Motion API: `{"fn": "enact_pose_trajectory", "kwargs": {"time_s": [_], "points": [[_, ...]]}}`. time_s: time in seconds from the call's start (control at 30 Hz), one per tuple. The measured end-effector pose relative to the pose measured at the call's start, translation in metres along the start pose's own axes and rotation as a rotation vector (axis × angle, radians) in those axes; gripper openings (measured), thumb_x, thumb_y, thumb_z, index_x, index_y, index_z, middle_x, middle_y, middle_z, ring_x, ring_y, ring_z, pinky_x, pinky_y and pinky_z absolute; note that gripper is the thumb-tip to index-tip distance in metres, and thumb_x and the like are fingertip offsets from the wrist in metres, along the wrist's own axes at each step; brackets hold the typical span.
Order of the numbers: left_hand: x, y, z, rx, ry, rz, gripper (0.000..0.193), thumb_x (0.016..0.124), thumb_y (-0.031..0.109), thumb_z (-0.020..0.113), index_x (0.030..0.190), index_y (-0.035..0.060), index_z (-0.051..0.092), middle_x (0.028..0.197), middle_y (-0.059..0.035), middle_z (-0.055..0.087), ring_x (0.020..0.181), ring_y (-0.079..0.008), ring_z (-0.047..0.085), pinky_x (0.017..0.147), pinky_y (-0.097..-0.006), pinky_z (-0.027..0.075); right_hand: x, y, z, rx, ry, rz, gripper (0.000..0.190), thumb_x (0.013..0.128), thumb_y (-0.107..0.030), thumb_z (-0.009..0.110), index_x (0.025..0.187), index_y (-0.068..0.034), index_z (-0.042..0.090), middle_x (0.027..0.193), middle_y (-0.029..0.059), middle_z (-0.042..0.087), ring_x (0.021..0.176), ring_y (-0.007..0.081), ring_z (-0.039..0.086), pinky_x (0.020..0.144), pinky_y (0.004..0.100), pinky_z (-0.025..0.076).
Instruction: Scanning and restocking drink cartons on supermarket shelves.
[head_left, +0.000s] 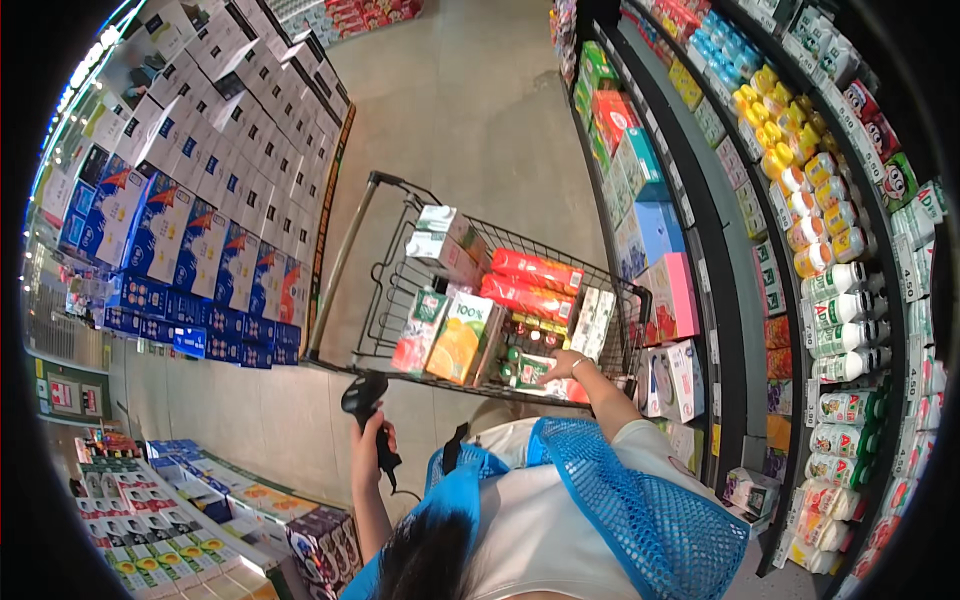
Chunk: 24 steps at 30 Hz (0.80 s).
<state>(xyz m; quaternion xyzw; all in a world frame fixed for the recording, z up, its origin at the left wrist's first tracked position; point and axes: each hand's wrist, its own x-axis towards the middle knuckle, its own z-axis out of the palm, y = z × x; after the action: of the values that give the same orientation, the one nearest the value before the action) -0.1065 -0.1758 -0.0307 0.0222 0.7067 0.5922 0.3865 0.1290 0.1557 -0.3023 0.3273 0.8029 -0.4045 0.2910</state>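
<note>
My left hand (367, 442) holds a black handheld barcode scanner (365, 397) by its handle, just outside the shopping cart (367, 292). My right hand (564, 366) reaches into the cart, its fingers over a white, green and red carton (534, 369); whether they grip it is unclear. Beside that carton stand an orange juice carton (459, 339) and another green-topped carton (420, 330). Farther in lie two red packages (534, 283), white cartons (444, 244) and a pale multipack (595, 322). Some small items between them are partly hidden.
Stacked white boxes (240, 127) and blue boxes (199, 247) rise on the left. Close on the right runs a shelf of bottled drinks (832, 322), with boxes (660, 300) on its low ledge. A carton display (165, 517) stands at lower left. Grey floor (465, 105) extends ahead.
</note>
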Motion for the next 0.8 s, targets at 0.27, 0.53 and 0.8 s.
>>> {"fn": "enact_pose_trajectory", "kwargs": {"time_s": [0.27, 0.53, 0.8], "points": [[0.029, -0.004, -0.024, -0.004, -0.032, -0.041, 0.038, 0.088, 0.024, 0.057, 0.118, 0.0023, 0.049, 0.064, -0.0048, 0.054, 0.046, -0.0098, 0.049, 0.042, -0.0226, 0.039, -0.006, -0.010, 0.004, -0.002, 0.047, 0.000, 0.089, 0.050, -0.065, 0.075, 0.104, 0.004, 0.063, 0.103, 0.0222, 0.064, 0.096, 0.0324, 0.062, 0.086, 0.0352, 0.048], [0.073, 0.020, -0.011, 0.107, -0.201, 0.035, 0.032, 0.088, 0.022, 0.058, 0.112, 0.0031, 0.050, 0.065, -0.0049, 0.055, 0.045, -0.0097, 0.048, 0.041, -0.0223, 0.037, -0.029, -0.027, -0.004, -0.169, 0.205, 0.045, 0.098, 0.047, -0.067, 0.076, 0.115, 0.001, 0.057, 0.116, 0.0207, 0.056, 0.106, 0.0346, 0.057, 0.091, 0.0408, 0.046], [0.092, 0.029, 0.010, 0.135, -0.355, 0.056, 0.022, 0.088, 0.019, 0.058, 0.100, 0.0051, 0.047, 0.065, -0.0064, 0.055, 0.045, -0.0112, 0.050, 0.041, -0.0238, 0.039, -0.050, -0.033, -0.001, -0.135, 0.301, 0.019, 0.093, 0.049, -0.057, 0.080, 0.119, -0.002, 0.051, 0.100, 0.0176, 0.065, 0.096, 0.0339, 0.062, 0.087, 0.0427, 0.046]]}}
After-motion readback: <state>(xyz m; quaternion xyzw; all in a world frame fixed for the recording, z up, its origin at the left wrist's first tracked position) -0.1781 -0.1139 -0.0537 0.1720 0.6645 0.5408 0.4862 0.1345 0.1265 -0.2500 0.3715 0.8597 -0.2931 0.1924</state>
